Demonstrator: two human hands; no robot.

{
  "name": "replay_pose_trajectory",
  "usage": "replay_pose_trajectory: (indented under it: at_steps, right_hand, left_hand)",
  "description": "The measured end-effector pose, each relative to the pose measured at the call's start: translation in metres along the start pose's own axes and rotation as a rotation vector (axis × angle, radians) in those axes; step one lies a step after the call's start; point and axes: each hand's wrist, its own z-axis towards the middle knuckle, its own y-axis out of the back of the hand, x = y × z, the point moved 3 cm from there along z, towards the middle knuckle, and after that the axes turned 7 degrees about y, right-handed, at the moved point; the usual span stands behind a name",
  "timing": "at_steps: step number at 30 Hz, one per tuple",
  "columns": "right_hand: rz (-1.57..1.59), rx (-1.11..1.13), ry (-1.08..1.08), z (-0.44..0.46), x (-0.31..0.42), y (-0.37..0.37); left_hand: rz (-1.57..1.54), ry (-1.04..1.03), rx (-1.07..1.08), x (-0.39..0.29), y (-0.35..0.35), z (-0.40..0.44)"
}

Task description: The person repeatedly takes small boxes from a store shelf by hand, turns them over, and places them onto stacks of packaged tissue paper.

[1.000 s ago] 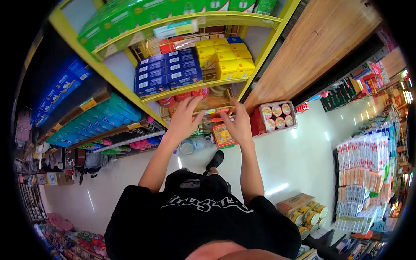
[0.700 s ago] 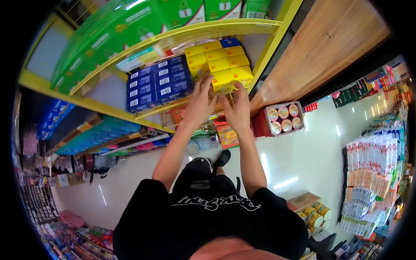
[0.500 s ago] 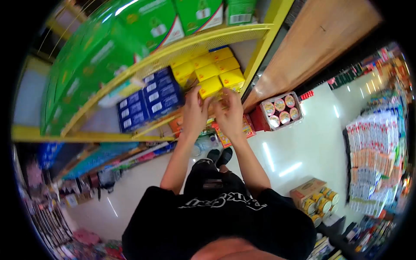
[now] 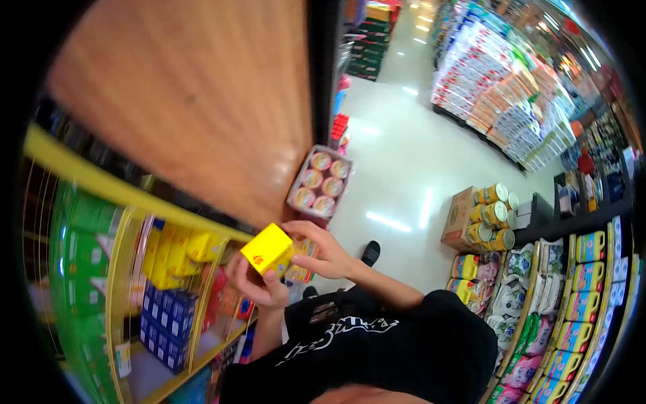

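Note:
A small yellow box (image 4: 268, 248) with a red mark on its face is held in front of my body. My left hand (image 4: 261, 289) grips it from below, its fingers curled round the lower side. From the right, my right hand (image 4: 323, 250) closes on the same box, with some fingertips hidden behind it. Similar yellow boxes (image 4: 168, 256) stand on the shelf to the left. Beside them sit stacked dark blue boxes (image 4: 165, 323).
A yellow metal shelf frame (image 4: 121, 283) with green cartons (image 4: 81, 269) borders the left. A large brown wooden panel (image 4: 195, 101) fills the upper left. A tray of round tubs (image 4: 319, 182) stands near my hands. Yellow cans (image 4: 494, 214) and stocked shelves line the right.
The yellow box has left the stack and is now in both hands, away from the shelf. My view has turned right, toward the aisle, and one foot has stepped out.

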Motion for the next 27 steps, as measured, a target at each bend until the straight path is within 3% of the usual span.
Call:
replay_pose_trajectory:
  at_steps: [4, 7, 9, 11, 14, 18, 20, 23, 27]
  right_hand:
    - [0.263, -0.27, -0.069, -0.06, -0.031, 0.091]
    - [0.169, -0.52, -0.12, -0.103, -0.052, 0.178]
    - [0.167, -0.613, -0.118, -0.127, -0.042, 0.244]
    - [0.135, -0.786, -0.135, -0.143, -0.026, 0.303]
    - [-0.05, -0.833, -0.081, -0.166, -0.023, 0.376]
    - [-0.332, -0.875, -0.089, -0.176, -0.02, 0.455]
    - [-0.24, -0.936, -0.197, -0.184, -0.039, 0.488]
    - [-0.351, -0.941, -0.295, -0.188, -0.08, 0.533]
    - [-0.453, -0.996, -0.369, -0.179, -0.136, 0.596]
  left_hand:
    - [-0.335, 0.103, 0.227, -0.04, -0.137, -0.017]
    - [-0.507, 0.267, 0.398, -0.071, -0.257, -0.04]
    - [-0.527, 0.393, 0.656, -0.103, -0.331, -0.049]
    - [-0.566, 0.31, 0.771, -0.131, -0.394, -0.054]
    - [-0.454, -0.055, 0.899, -0.181, -0.467, -0.04]
    - [-0.561, 0.127, 1.0, -0.189, -0.556, -0.056]
    - [-0.513, 0.312, 1.129, -0.185, -0.597, -0.064]
    - [-0.309, 0.252, 1.217, -0.171, -0.66, -0.068]
    - [-0.337, 0.241, 1.218, -0.15, -0.75, -0.064]
